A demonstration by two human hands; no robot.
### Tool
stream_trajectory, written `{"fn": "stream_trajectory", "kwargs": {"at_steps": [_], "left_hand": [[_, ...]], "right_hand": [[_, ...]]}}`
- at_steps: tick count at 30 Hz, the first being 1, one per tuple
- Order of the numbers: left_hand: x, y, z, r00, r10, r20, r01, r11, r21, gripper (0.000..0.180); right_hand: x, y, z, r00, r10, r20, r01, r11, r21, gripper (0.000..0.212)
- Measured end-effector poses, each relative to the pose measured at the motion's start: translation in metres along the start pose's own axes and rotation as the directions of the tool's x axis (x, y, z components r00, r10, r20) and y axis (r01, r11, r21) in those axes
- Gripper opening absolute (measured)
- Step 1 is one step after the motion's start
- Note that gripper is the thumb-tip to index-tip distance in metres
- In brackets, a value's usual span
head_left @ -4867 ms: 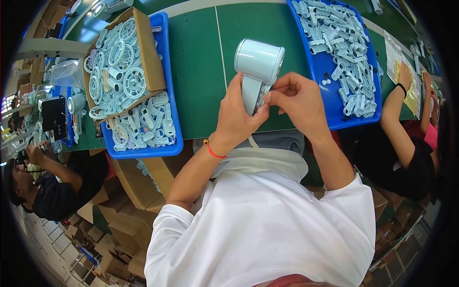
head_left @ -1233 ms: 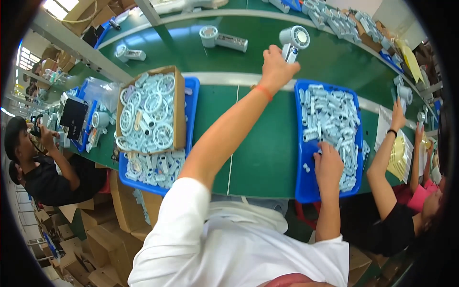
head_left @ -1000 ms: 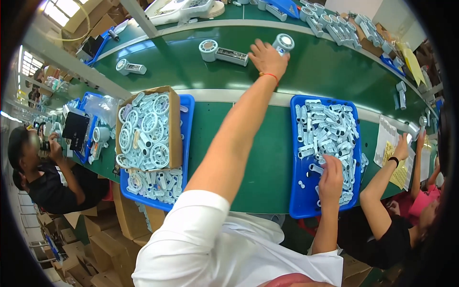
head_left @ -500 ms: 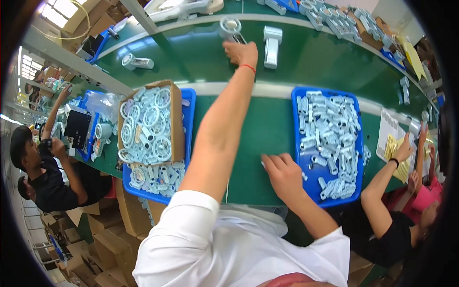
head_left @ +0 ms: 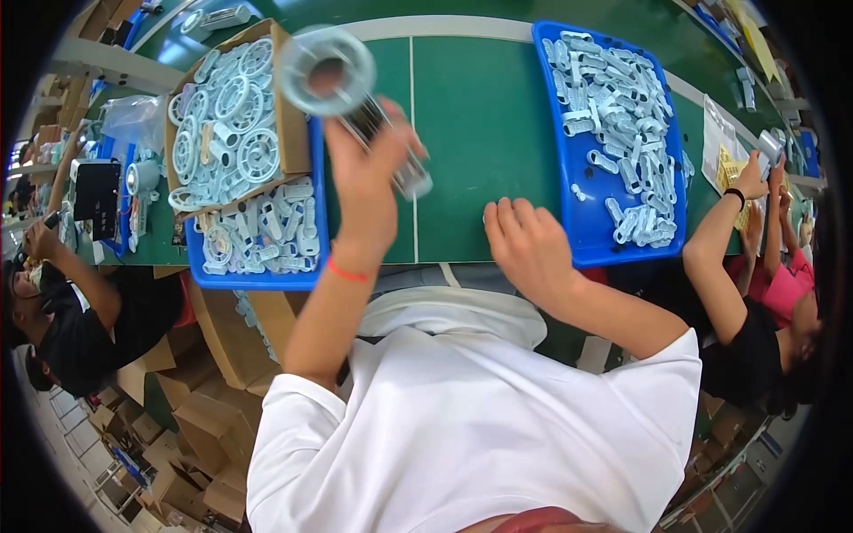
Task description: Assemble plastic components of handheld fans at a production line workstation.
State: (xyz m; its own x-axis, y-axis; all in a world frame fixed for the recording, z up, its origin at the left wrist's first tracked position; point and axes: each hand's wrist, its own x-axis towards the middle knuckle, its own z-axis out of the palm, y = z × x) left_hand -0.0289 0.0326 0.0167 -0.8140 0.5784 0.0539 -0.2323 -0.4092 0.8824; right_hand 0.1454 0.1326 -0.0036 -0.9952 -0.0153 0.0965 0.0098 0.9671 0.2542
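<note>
My left hand (head_left: 364,178), a red band at its wrist, is closed around the handle of a pale blue handheld fan housing (head_left: 330,73). This piece has a round ring head and a narrow handle; motion blurs it. It is held up beside the cardboard box (head_left: 291,115), over the green worktable (head_left: 453,133). My right hand (head_left: 529,253) rests at the table's near edge, fingers loosely bent and slightly apart, with nothing visible in it. Right next to it stands a blue tray (head_left: 582,200) holding many small pale blue handle parts (head_left: 626,115).
The cardboard box, full of ring parts (head_left: 233,98), sits on another blue tray (head_left: 258,281) with more small pieces. Another fan housing (head_left: 222,18) lies farther back on the left. Co-workers sit on both sides; one person's arm (head_left: 715,231) is near the right tray.
My left hand has drawn back from the far side of the table toward me, bringing the fan housing with it. My right hand stays by the right tray. The view has tilted downward.
</note>
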Motion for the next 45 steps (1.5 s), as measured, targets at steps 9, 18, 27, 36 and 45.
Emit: {"fn": "stream_trajectory", "kwargs": {"at_steps": [9, 18, 27, 36, 45], "left_hand": [[-0.061, -0.043, -0.013, 0.956, -0.209, 0.207, 0.219, 0.975, -0.031, 0.060], [-0.052, -0.052, -0.014, 0.950, -0.198, 0.243, 0.135, 0.958, 0.252, 0.089], [-0.052, -0.052, -0.009, 0.946, -0.025, 0.323, -0.161, 0.828, 0.537, 0.083], [-0.059, -0.054, -0.006, 0.953, 0.037, 0.302, -0.228, 0.742, 0.630, 0.082], [-0.058, -0.056, -0.006, 0.939, 0.105, 0.327, -0.307, 0.685, 0.661, 0.075]], "right_hand": [[0.026, 0.012, -0.029, 0.867, 0.486, 0.112, -0.167, 0.072, 0.983, 0.042], [0.030, 0.000, -0.026, 0.776, 0.563, 0.286, -0.312, -0.051, 0.949, 0.034], [0.033, 0.004, -0.032, 0.711, 0.571, 0.410, -0.379, -0.180, 0.908, 0.028], [0.031, 0.012, -0.031, 0.729, 0.465, 0.503, -0.444, -0.238, 0.864, 0.022], [0.036, 0.024, -0.027, 0.719, 0.412, 0.560, -0.524, -0.208, 0.826, 0.017]]}}
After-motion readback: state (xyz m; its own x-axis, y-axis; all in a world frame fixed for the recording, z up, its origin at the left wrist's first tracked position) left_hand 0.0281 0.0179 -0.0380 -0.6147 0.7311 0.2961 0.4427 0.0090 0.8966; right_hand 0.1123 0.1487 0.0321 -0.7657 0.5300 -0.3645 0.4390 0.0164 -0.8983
